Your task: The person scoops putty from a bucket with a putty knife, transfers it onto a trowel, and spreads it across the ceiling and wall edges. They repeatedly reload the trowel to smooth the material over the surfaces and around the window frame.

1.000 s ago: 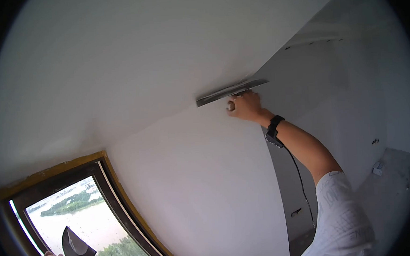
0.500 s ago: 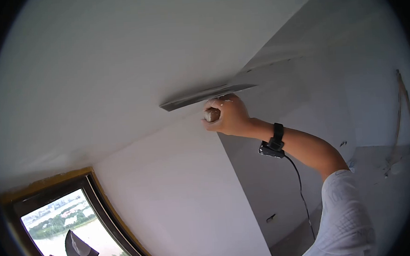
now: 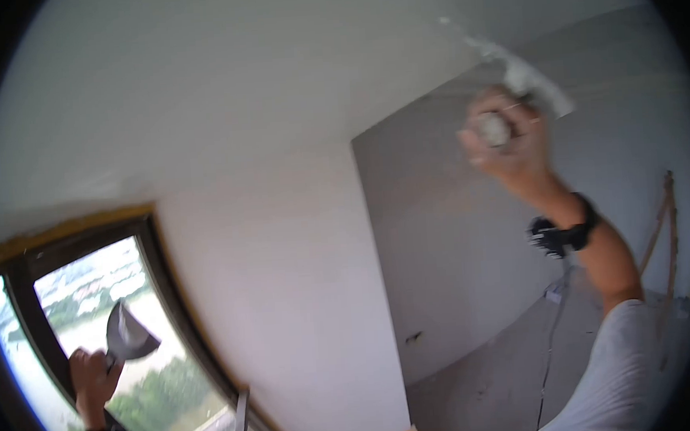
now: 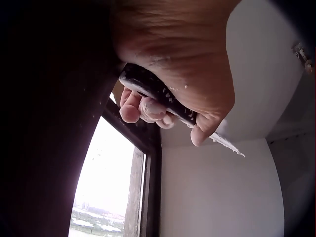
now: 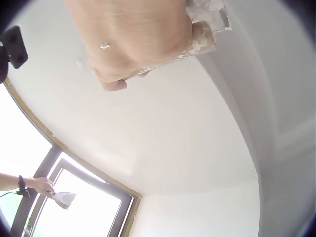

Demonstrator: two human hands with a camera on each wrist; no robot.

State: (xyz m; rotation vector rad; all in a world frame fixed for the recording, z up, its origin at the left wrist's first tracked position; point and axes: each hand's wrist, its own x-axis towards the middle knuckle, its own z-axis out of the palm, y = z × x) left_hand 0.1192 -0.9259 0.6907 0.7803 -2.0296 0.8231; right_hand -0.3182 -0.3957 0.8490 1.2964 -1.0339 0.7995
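My right hand (image 3: pixel 521 143) grips the rounded handle of a plastering trowel (image 3: pixel 539 87) at the upper right of the head view. White plaster shows on the blurred blade, which tilts down to the right. In the right wrist view, the plaster-smeared handle end (image 5: pixel 202 38) sticks out beside the fist. Low on the left, in front of the window, my left hand (image 3: pixel 93 377) holds a putty knife (image 3: pixel 131 335) with a wide blade carrying white plaster. Its black handle (image 4: pixel 160 94) lies across the palm in the left wrist view, fingers curled round it and thumb toward the blade.
A pale ceiling (image 3: pixel 258 78) spans overhead, meeting a white wall section (image 3: pixel 277 275) that ends in a vertical corner. A dark-framed window (image 3: pixel 144 228) is at left. Beyond the corner is a grey wall (image 3: pixel 450 248), with wooden poles (image 3: pixel 667 219) at right. A cable (image 3: pixel 554 345) hangs from my right wrist.
My right hand has swung the trowel rightward, away from the ceiling and wall edge, and turned its blade. The left hand with the putty knife sits higher in view; the head view has shifted.
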